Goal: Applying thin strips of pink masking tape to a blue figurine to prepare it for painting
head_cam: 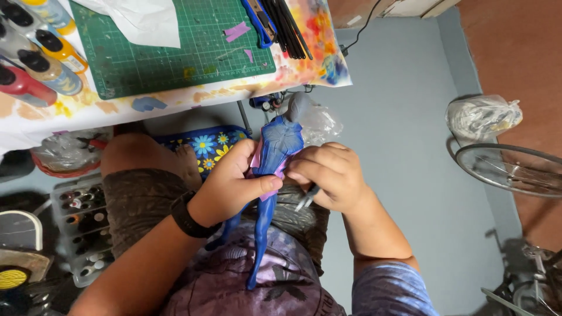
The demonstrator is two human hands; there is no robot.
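Over the lap, the left hand is wrapped around a blue figurine, thumb pressing pink tape. The right hand curls closed around a thin metal tool, fingertips on the figurine's torso.

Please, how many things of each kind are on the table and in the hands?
Paint bottles: 5
Green cutting mat: 1
White sheet: 1
Blue figure, held by left hand and right hand: 1
Total: 8
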